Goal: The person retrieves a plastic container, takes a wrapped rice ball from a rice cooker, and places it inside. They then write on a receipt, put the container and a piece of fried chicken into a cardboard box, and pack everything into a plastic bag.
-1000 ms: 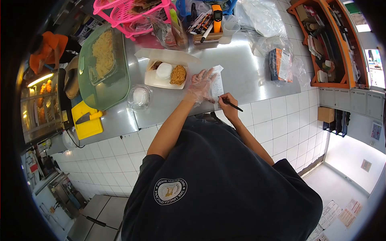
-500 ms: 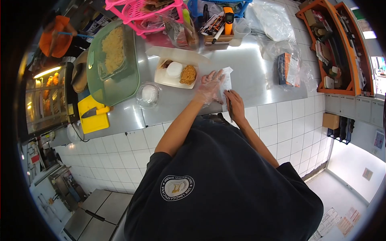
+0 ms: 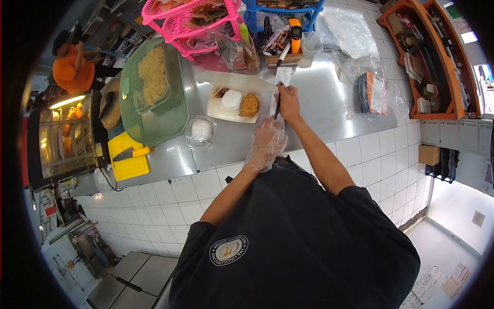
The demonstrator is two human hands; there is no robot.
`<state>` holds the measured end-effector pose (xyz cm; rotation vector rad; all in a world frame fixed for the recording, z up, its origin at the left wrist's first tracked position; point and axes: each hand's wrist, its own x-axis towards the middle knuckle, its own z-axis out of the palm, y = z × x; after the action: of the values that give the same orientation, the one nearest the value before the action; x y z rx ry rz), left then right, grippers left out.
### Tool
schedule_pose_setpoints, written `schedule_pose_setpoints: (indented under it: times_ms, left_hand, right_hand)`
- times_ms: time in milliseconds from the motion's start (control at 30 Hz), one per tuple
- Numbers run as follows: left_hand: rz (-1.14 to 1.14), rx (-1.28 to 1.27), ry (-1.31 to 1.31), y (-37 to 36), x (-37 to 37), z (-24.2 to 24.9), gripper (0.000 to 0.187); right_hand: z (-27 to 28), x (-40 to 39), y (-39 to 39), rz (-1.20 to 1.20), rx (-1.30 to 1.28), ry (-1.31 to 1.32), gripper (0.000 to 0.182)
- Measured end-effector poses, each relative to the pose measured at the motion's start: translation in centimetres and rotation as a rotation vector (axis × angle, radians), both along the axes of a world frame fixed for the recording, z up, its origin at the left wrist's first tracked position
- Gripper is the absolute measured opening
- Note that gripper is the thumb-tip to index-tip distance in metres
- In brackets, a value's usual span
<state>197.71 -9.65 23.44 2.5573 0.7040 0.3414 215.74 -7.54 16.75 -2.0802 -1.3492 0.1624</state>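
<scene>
My left hand (image 3: pixel 267 140), in a clear plastic glove, lies flat on the near end of a long white paper slip (image 3: pixel 283 75). My right hand (image 3: pixel 289 104), bare, is closed around a black pen (image 3: pixel 278 106), its tip pointing down at the slip. Part of the paper is hidden beneath both hands. Left of them stands an open food box (image 3: pixel 221 110) holding white moulded rice (image 3: pixel 231 100), a piece of fried chicken (image 3: pixel 249 105) and something dark in the corner. A clear plastic clamshell (image 3: pixel 199 131) with something white inside sits nearer the counter edge.
A green tub (image 3: pixel 180 110) of rice stands left, beside a yellow cutting board (image 3: pixel 135 167) with a knife (image 3: pixel 126 153). Pink (image 3: pixel 198 32) and blue (image 3: pixel 309 23) baskets, a pen holder and an orange thermometer gun (image 3: pixel 295 36) line the back. A co-worker in orange (image 3: pixel 73 72) stands far left.
My right hand has moved away from me along the slip with the pen. My left hand has slid back toward the near edge. The camera view has shifted slightly.
</scene>
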Motion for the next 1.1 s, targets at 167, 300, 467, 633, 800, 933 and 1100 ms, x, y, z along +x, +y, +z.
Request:
schedule_pose_setpoints:
  times_ms: [167,300,467,633,800,933,1100]
  left_hand:
    - [0.044,-0.033,-0.053,0.3,-2.9,3.6,0.043]
    - [0.099,-0.206,-0.055,1.7,-6.5,3.1,0.034]
    - [0.228,0.203,-0.083,6.8,-9.1,5.9,0.026]
    - [0.072,0.226,0.177,11.8,-8.7,1.9,0.018]
    - [0.053,0.056,-0.062,14.2,-7.5,0.1,0.013]
    - [0.052,0.045,-0.206,13.7,-6.2,0.4,0.011]
    - [-0.039,-0.101,-0.283,11.8,-4.4,-1.3,0.012]
  right_hand:
    - [0.6,-3.3,-0.7,0.178,0.005,-0.028,0.048]
    - [1.4,-4.1,-1.2,0.156,-0.031,-0.05,0.054]
    - [0.6,-5.1,0.4,-0.013,-0.023,-0.026,0.053]
    - [0.6,-6.2,1.4,-0.125,-0.043,0.041,0.053]
    - [2.1,-5.1,-2.0,0.097,-0.148,0.045,0.069]
    - [1.5,-5.2,-2.3,0.106,-0.2,-0.032,0.085]
    - [2.5,-5.4,-1.0,0.079,-0.187,0.096,0.093]
